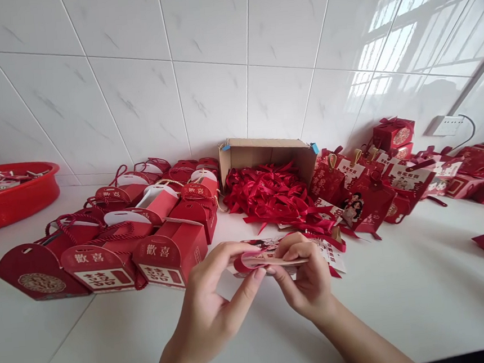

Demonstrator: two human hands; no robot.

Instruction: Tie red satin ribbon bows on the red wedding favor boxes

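A thin red-and-pink folded paper box piece (269,258) is held between my two hands, its left end curled into a loop. My left hand (222,302) pinches that curled end between thumb and fingers. At the other end, my right hand (307,277) grips the flat part, thumb below and bent fingers on top. Its printed face cannot be made out from this angle. Just behind my hands, printed flat cards (335,255) with red and white artwork lie on the white counter (272,337).
Behind stands an open cardboard box (264,141) with a heap of red ribbons (264,193). Red gift boxes (159,251) with rope handles crowd the left, near a red basin (15,207). More red gift boxes (371,201) fill the right, below a wall socket (449,125).
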